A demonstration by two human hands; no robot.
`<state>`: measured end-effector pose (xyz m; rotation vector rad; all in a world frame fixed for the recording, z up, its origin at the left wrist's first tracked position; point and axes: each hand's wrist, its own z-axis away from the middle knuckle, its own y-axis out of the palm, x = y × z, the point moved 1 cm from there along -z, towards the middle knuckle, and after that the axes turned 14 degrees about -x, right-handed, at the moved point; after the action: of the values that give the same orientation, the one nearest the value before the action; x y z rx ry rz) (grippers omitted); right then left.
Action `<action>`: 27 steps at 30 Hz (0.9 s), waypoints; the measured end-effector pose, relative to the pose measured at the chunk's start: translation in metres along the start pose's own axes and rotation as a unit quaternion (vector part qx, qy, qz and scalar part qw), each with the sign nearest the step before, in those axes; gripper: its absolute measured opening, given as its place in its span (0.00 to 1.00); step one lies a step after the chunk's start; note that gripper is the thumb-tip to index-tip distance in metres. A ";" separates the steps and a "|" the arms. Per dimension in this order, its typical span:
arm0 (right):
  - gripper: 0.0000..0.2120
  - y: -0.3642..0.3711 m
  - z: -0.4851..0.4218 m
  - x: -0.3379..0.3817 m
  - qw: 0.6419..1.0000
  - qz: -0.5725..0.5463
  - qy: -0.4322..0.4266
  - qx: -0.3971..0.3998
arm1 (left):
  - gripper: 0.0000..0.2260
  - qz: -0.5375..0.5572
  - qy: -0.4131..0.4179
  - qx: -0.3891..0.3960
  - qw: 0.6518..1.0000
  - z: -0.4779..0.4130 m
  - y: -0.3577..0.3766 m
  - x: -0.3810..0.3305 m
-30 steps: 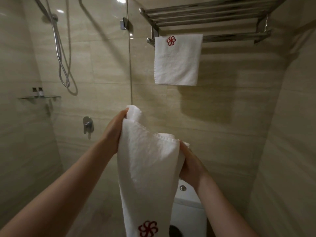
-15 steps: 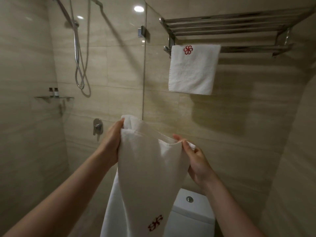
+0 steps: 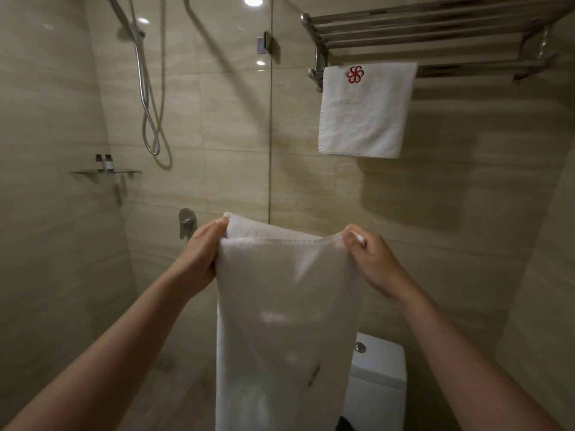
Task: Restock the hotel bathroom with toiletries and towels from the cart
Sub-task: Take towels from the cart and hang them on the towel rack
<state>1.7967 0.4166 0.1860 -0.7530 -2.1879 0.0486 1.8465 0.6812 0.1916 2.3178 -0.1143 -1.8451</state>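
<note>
I hold the white towel point(image 3: 286, 306) up by its top edge, my left hand point(image 3: 202, 256) and right hand point(image 3: 370, 262) each pinching a corner. It hangs well below the rack point(image 3: 435, 29). Next, I think, I must lift it onto the bar beside the other towel point(image 3: 367, 113).

held towel point(image 3: 286, 321): motion-blurred, lower end cut off at the bottom edge of view. Its red emblem point(image 3: 313, 373) is a smear, shape unreadable. Fingertips of left hand point(image 3: 202, 256) lost behind the towel's top left corner. toilet cistern point(image 3: 381, 365): left part behind the towel, base out of view. bottles point(image 3: 104, 162) on glass shelf point(image 3: 124, 172): labels too small to read. towel rack point(image 3: 435, 32): right end cut off. dark object point(image 3: 344, 425) at bottom edge: cannot identify.
</note>
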 end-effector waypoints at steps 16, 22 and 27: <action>0.11 0.005 -0.058 0.061 0.985 0.047 -0.164 -0.007 | 0.25 -0.307 -0.010 0.291 0.906 -0.020 0.017 -0.036; 0.10 -0.010 -0.062 0.027 0.992 -0.004 -0.125 0.008 | 0.19 -0.230 0.043 0.353 0.906 -0.026 0.108 -0.032; 0.13 -0.038 -0.074 0.001 0.994 -0.052 -0.091 0.011 | 0.13 -0.255 0.086 0.357 0.895 -0.035 0.159 -0.023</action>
<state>1.8299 0.3701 0.2471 -0.6413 -2.3936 0.0921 1.8836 0.5326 0.2505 3.2686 -0.2030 -2.0511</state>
